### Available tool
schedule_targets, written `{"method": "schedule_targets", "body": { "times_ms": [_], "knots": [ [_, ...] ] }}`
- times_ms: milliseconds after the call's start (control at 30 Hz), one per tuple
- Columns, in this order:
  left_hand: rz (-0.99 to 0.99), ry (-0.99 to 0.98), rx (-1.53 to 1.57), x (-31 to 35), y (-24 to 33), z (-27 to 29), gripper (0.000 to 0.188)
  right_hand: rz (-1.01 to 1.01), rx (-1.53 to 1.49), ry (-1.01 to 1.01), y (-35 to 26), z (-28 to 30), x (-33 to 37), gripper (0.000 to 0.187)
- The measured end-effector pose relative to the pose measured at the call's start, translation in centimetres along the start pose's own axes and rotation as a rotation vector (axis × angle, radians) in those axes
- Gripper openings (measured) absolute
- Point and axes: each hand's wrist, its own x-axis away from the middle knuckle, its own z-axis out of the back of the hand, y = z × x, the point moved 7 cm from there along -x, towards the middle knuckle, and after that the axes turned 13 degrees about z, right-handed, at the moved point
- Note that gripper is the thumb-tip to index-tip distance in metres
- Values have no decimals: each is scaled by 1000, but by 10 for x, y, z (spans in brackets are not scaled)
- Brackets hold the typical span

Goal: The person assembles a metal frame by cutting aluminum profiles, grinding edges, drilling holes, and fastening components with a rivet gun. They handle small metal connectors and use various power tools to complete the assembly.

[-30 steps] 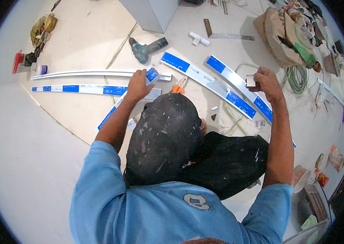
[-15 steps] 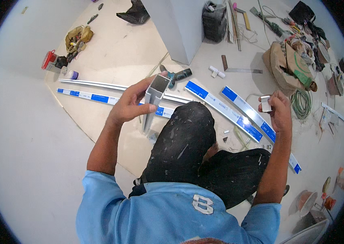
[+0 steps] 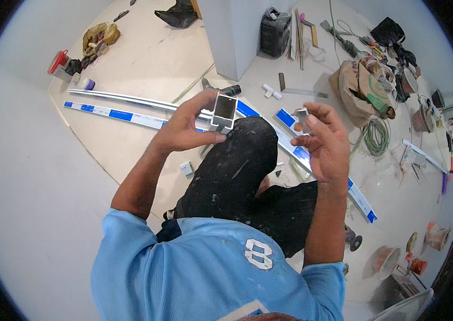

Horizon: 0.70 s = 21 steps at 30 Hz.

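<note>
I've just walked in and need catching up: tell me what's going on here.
The person's left hand holds a hollow metal profile, its open end facing the camera. The right hand pinches a small metal piece, apart from the profile. Blue-and-white strips and a drill lie on the floor nearby.

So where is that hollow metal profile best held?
Likely best around the outer walls of the hollow metal profile, just below its open end, from the left. That end faces up toward the camera, so an outside grip should leave it uncovered. The left hand spans it so; the right hand, with a small metal piece, is on the opposite side.
</note>
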Motion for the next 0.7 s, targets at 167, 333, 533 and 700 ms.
{"method": "schedule_targets", "body": {
  "times_ms": [167,333,533,700],
  "knots": [
    [-38,10,-62,-4,15,-12,88,74,42,4,-22,-40,0,35],
    [-54,-64,-142,-20,50,-29,91,114,-45,62,-33,-42,-12,26],
    [2,-166,-63,-33,54,-46,97,118,-47,105,-34,-20,-10,30],
    [34,-263,205,-42,43,-51,103,142,-109,147,-32,-15,-10,29]
  ]
}}
